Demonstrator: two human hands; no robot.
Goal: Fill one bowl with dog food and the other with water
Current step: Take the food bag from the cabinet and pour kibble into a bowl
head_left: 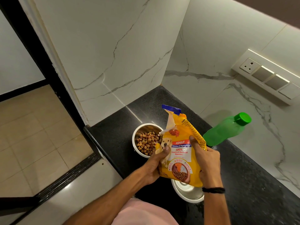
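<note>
A yellow dog food bag [179, 148] stands nearly upright above the black counter, its torn top open toward the far bowl. My left hand [156, 166] grips its left edge and my right hand [207, 161] grips its right side. A steel bowl [138, 132] just left of the bag holds brown kibble [146, 142]. A second steel bowl [188, 192] sits under the bag's bottom, partly hidden, and what shows of it holds nothing. A green water bottle [224, 130] with its cap on stands to the right, near the wall.
The black granite counter [243, 184] runs along marble walls at the back and right. Its left edge [100, 148] drops to a tiled floor. A switch and socket panel [266, 75] is on the right wall.
</note>
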